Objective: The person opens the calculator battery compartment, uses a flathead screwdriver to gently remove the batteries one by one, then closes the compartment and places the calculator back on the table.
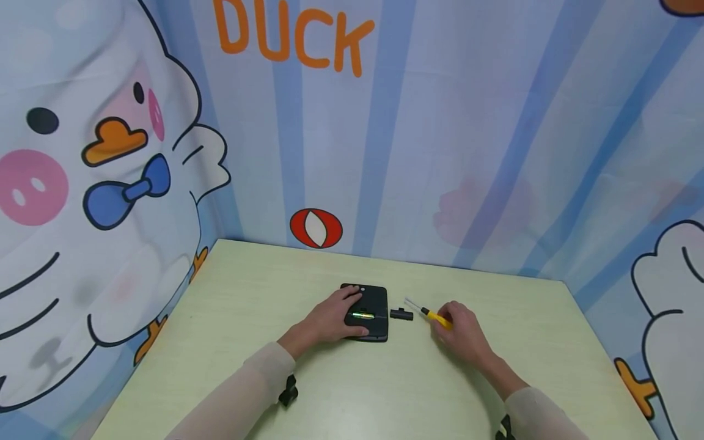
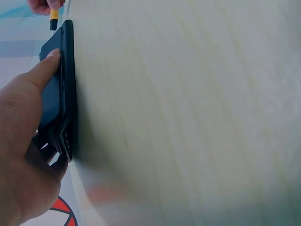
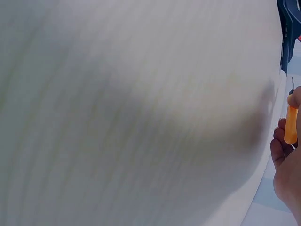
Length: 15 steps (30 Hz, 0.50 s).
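A flat black device (image 1: pixel 371 311) with a green-lit slot lies on the pale green table (image 1: pixel 341 397). My left hand (image 1: pixel 330 318) rests on its left side, thumb along the near edge and fingers over the top; the left wrist view shows the device (image 2: pixel 63 89) edge-on under my thumb. A small black part (image 1: pixel 401 315) lies just right of the device. My right hand (image 1: pixel 459 333) grips the yellow handle of a small screwdriver (image 1: pixel 434 316), its tip pointing toward the black part. In the right wrist view the yellow handle (image 3: pixel 290 125) sits in my curled fingers.
Cartoon duck backdrop panels (image 1: pixel 385 122) wall the table on the left, back and right. The table's near edge lies below my forearms. Black wrist straps (image 1: pixel 288 391) show on both sleeves.
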### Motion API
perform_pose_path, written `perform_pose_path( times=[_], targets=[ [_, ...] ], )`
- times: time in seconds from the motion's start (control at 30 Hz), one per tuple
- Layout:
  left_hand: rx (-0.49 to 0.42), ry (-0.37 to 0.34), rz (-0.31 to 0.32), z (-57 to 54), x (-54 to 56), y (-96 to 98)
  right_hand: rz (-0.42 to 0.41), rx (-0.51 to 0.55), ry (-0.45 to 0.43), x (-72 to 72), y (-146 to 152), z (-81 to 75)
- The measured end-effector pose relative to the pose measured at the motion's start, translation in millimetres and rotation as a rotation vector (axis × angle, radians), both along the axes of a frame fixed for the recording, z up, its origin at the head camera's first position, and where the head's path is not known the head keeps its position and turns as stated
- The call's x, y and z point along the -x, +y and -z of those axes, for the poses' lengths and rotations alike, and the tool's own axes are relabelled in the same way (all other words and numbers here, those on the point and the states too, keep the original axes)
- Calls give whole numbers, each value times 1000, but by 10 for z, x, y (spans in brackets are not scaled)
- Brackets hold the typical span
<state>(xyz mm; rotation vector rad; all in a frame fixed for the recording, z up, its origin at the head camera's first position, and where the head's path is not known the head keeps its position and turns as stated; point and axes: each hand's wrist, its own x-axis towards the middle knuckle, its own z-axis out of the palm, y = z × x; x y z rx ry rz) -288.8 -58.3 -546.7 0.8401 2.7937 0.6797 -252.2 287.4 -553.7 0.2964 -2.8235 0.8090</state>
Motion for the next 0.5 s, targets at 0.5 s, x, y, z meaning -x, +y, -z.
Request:
perform_pose_path(
  times=[0.5],
  targets=[
    [2, 0, 1, 5, 9, -3, 42, 106, -30, 33, -85, -109]
  ],
)
